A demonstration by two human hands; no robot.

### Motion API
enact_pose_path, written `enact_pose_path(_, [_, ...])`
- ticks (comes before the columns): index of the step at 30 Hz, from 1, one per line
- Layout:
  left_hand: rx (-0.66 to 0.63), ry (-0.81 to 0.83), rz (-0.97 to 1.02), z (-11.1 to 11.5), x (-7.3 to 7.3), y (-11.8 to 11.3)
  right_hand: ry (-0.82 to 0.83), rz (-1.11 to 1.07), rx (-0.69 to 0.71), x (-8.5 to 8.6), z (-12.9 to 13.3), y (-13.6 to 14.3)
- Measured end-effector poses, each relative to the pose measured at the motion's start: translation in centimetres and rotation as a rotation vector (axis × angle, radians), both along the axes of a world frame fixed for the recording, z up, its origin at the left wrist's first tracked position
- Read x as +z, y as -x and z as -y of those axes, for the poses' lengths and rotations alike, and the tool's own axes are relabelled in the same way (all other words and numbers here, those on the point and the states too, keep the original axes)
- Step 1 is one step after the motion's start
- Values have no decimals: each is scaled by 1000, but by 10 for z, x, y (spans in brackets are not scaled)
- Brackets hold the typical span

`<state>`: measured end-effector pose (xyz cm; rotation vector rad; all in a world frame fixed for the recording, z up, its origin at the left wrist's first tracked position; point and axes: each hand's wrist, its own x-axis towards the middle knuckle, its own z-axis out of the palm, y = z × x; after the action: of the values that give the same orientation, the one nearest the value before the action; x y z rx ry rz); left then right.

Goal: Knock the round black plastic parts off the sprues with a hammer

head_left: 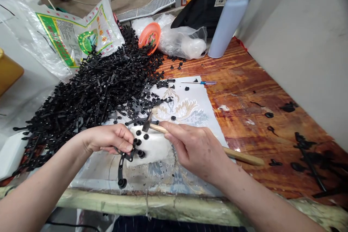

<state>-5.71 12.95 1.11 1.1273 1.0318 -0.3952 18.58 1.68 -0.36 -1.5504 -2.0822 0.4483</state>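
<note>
My left hand [115, 139] is closed on a jointed black plastic part [121, 168], whose arm hangs toward the table's front edge and ends in a round knob. Wrapped round the wooden handle of a small hammer [159, 128], my right hand [194, 148] holds its dark metal head just above a white cloth pad [160, 150]. The handle's thick end sticks out to the right behind my hand. Several small round black pieces [146, 136] lie on the pad between my hands. Under the pad is a patterned sheet [190, 107].
A large heap of black parts [100, 87] covers the left and back. Behind it are a printed plastic bag [76, 40], an orange dish [149, 38], a black cap [199, 11] and a pale blue bottle [230, 18]. A blue-handled pick [208, 83] lies right of centre; dark pieces [307, 152] lie far right.
</note>
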Motion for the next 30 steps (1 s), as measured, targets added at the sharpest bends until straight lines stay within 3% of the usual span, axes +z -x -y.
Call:
enact_pose_path(11, [-52, -24, -43, -2, 1, -4, -12, -2, 39, 1, 3, 1])
enact_pose_path(15, [-55, -57, -27, -2, -1, -3, -73, -27, 131, 7, 7, 8])
enact_pose_path(19, [-55, -72, -7, -2, -3, -2, -153, -57, 121, 6, 9, 17])
enact_pose_path(24, [-72, -73, -4, -2, -3, -1, -37, 126, 120, 3, 8, 21])
enact_pose_path(30, [-74, -99, 10, -2, -4, 1, -112, -22, 95, 10, 5, 20])
